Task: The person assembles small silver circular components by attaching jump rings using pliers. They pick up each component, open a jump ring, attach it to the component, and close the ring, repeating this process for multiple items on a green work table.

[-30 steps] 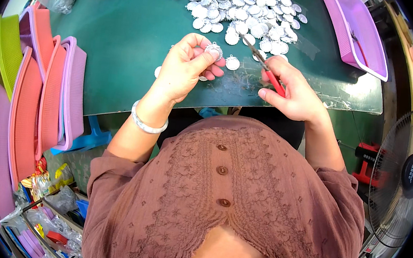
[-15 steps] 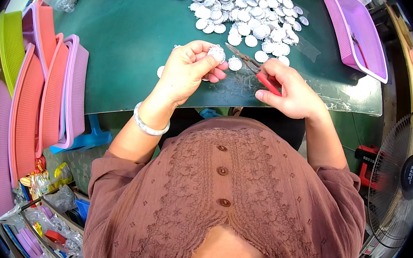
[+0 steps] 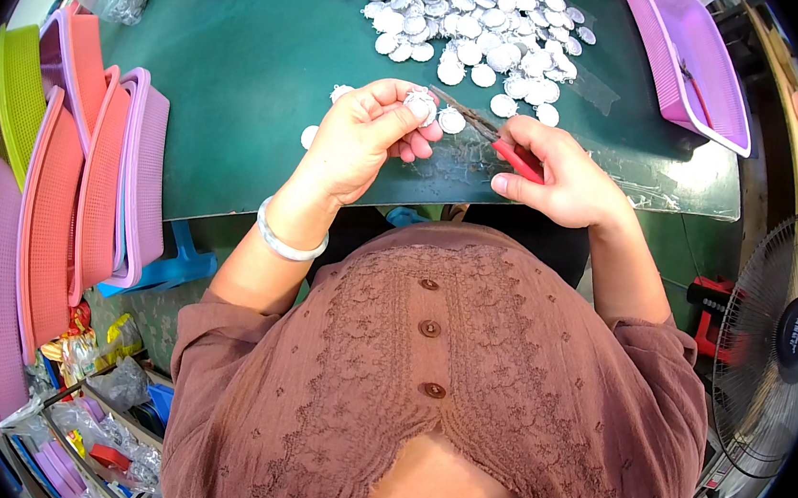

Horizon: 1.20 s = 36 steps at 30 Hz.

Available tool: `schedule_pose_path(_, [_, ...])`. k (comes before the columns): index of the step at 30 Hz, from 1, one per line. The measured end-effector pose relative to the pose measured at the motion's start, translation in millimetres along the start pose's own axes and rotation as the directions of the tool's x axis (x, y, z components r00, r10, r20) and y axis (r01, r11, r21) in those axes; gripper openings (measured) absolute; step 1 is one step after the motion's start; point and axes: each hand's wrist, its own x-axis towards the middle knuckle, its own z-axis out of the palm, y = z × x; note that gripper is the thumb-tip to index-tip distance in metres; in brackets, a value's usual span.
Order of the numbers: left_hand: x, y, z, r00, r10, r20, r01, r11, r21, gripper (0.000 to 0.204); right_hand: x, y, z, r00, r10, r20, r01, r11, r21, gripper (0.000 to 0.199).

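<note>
Table (image 3: pixel 236 142): green and worn, spread out under the pile (image 3: pixel 483 27) of pale discs.
Baskets (image 3: pixel 46 225): pink, purple and green, stacked on edge well left of the pile.
Fan (image 3: pixel 764 351): right of the pile, on its near side.
Tray (image 3: pixel 660 77): purple, right of the pile, with a red-handled tool (image 3: pixel 698 95) inside.
Pile: large; by its look, much remained to be handled.
Right hand (image 3: pixel 559 178): near side of the pile, fingers wrapped around the pliers (image 3: pixel 505 149).
Left hand (image 3: pixel 368 121): near side of the pile, thumb and fingers pinched on the held disc (image 3: pixel 419 107).
Pliers: near side of the pile, tips just beside the held disc; contact could not be told.
Loose discs (image 3: pixel 451 120): a few, near side of the pile, one crowding the pliers; whether any was finished could not be told.
Held disc: near side of the pile, partly hidden, seemingly mid-work.
</note>
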Motion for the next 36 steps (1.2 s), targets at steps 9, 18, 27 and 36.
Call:
schedule_pose_path(9, [-2,0,2,1.000,0.022,-0.008,-0.022,1.000,-0.001,0.015,-1,-2,0,1.000,-0.005,0.007,0.005,0.999,0.033,0.030])
schedule_pose_path(18, [-3,-3,10,0.993,0.076,-0.093,-0.062,0.988,0.144,0.013,-2,1,3,0.999,-0.046,0.011,0.046,0.999,0.001,0.027])
schedule_pose_path(27, [-5,-1,14,0.991,0.072,-0.117,-0.049,0.981,0.188,0.016,-2,4,5,0.998,-0.068,0.006,0.068,0.997,-0.022,0.026])
schedule_pose_path(36, [-5,-1,10,0.992,0.100,-0.072,-0.086,0.981,0.177,0.015,-4,6,5,0.999,-0.040,0.037,0.034,0.989,0.141,0.024])
